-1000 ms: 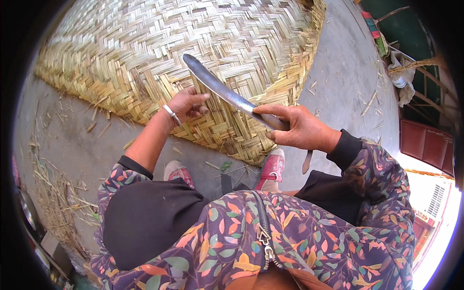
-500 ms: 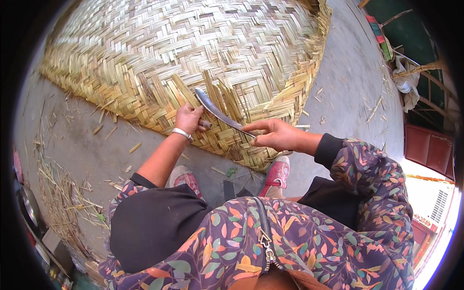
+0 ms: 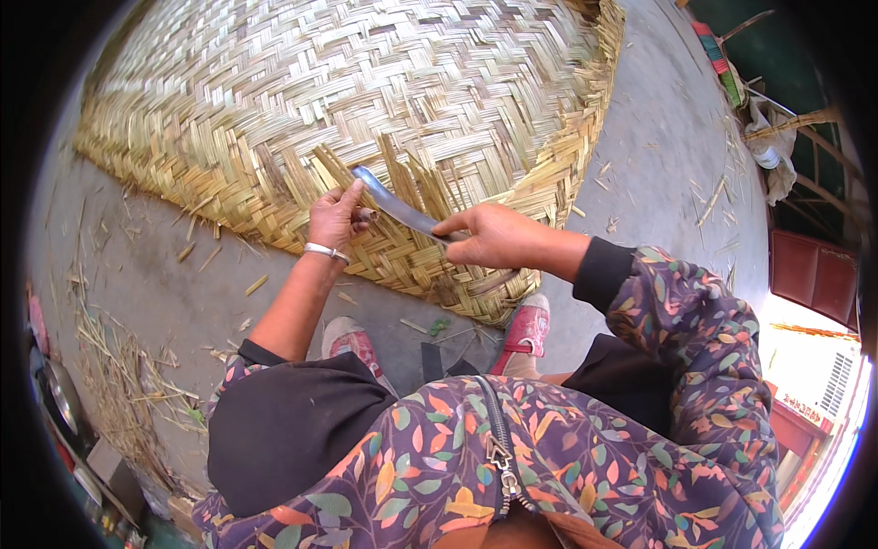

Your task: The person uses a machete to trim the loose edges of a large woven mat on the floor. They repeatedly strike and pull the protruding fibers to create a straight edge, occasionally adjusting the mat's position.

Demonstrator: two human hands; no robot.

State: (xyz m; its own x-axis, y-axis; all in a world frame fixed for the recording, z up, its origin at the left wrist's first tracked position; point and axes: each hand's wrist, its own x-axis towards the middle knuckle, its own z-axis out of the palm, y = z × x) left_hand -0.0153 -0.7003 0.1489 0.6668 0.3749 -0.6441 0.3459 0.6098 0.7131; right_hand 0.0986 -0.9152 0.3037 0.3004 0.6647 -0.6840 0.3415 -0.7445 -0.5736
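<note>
Knife (image 3: 395, 207) on mat (image 3: 274, 101) — hands flanking

Loose strip ends (image 3: 416, 178) stick up off the woven mat (image 3: 366, 82) right by both hands, so it's tight there. Bare concrete floor (image 3: 658, 156) on the right is wide open, only scattered scraps (image 3: 709, 197).

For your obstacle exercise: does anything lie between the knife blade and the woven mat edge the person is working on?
Nothing visible does. The right hand holds the knife with its blade low over the woven mat, beside the upright strips. The left hand pinches a strip at the blade's tip, beside it rather than beneath.
</note>
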